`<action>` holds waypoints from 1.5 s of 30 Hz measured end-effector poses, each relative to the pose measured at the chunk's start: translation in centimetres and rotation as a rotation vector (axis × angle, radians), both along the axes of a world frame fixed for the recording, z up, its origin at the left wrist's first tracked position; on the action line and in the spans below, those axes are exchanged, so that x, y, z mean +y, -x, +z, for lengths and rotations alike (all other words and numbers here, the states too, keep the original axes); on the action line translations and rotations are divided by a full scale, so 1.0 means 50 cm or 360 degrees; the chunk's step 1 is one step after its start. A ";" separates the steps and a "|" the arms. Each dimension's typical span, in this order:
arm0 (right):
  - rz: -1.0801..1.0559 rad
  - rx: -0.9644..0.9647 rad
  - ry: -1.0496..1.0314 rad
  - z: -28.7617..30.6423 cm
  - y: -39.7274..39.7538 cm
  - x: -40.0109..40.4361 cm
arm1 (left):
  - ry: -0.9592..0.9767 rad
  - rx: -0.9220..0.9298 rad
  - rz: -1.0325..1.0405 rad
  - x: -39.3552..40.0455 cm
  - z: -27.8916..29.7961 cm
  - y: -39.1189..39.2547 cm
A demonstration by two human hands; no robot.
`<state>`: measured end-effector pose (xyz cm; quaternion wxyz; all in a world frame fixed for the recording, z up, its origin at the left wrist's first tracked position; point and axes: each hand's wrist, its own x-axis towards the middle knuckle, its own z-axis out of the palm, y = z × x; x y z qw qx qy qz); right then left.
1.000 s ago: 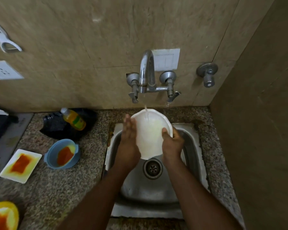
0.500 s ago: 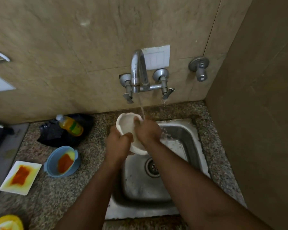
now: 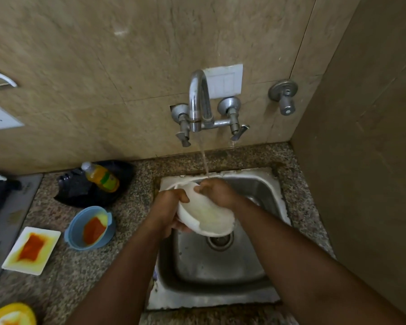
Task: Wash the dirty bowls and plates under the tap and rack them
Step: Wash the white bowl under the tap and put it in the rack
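Over the steel sink (image 3: 220, 285) I hold a white bowl (image 3: 206, 216), tilted, under the running tap (image 3: 198, 102). My left hand (image 3: 168, 209) grips its left rim, thumb over the edge. My right hand (image 3: 217, 192) lies on the bowl's upper part, where the water lands; its fingers are partly hidden. On the counter to the left stand a blue bowl (image 3: 89, 228) and a white square plate (image 3: 32, 249), both smeared with orange-red sauce. A yellow plate (image 3: 10, 315) shows at the bottom left corner.
A bottle of yellow dish liquid (image 3: 102, 177) lies on a black bag (image 3: 92, 186) by the wall. A second valve (image 3: 284, 95) juts from the wall at the right. A side wall closes in on the sink's right. No rack is in view.
The bowl has come lower and turned, its hollow now facing me. My right hand slid from the rim's far side onto the bowl's upper part. The left hand kept its grip.
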<state>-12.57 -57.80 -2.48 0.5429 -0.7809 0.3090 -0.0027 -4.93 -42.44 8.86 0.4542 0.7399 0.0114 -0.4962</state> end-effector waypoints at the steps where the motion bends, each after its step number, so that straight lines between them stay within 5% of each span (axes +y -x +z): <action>1: -0.0032 0.0046 -0.0176 0.007 0.009 -0.012 | -0.0005 0.0025 -0.0009 -0.003 -0.005 -0.001; 4: -0.0119 0.0043 -0.0272 0.009 0.030 -0.037 | -0.0004 0.0030 0.0039 -0.021 -0.017 -0.007; 10: -0.0057 -0.0136 0.0340 0.058 0.023 -0.031 | 0.0016 -0.0018 -0.0151 -0.053 0.002 -0.026; 13: 0.0088 -0.0161 0.0275 0.079 -0.001 -0.035 | 0.0030 -0.0025 -0.0315 -0.072 0.006 -0.036; 18: -0.0314 -0.0037 0.0279 0.070 0.028 -0.082 | 0.0178 -0.0020 -0.0102 -0.076 -0.017 -0.047; 22: -0.0698 0.0152 0.0164 0.062 0.079 -0.093 | 0.0283 -0.0338 0.0040 -0.085 -0.072 -0.026; 26: -0.0723 0.0275 0.0189 0.079 0.125 -0.070 | 0.0015 -0.0738 -0.0038 -0.099 -0.116 -0.008; 34: -0.0862 0.0247 0.0426 0.163 0.193 -0.060 | -0.0116 -0.0523 -0.0116 -0.158 -0.136 0.035; 40: -0.1063 -0.0090 0.0559 0.174 0.187 -0.036 | 0.0531 -0.0040 0.0372 -0.134 -0.115 0.044; 45: -0.1368 -0.0315 0.0218 0.139 0.160 -0.004 | 0.0696 0.0227 0.0261 -0.070 -0.123 0.059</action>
